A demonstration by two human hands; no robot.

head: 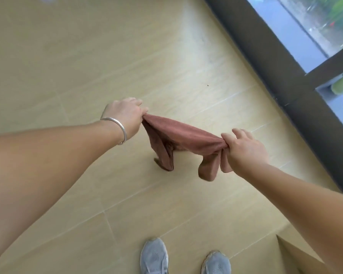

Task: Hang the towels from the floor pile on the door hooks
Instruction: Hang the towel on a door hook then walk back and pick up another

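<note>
Stretching: a person holds a reddish-brown towel [184, 136] taut between two hands at mid-frame, above the floor.
Floor: pale tan tiles [87, 56] fill most of the frame, their seams running diagonally.
Window frame: a dark band [265, 62] slants down the upper right, with glass [305, 22] behind it.
Towel axis: its long edge runs from centre-left down to centre-right, and both loose ends hang toward the floor.
Left hand: the left hand [125, 115], with a silver bangle [117, 127] at the wrist, pinches the towel's upper-left end.
Right hand: the right hand [244, 149] pinches the lower-right end with thumb and forefinger, the other fingers spread.
Shoes: grey trainers [154, 256] stand at the bottom edge.
Box: a cardboard corner [293, 256] shows at lower right.
</note>
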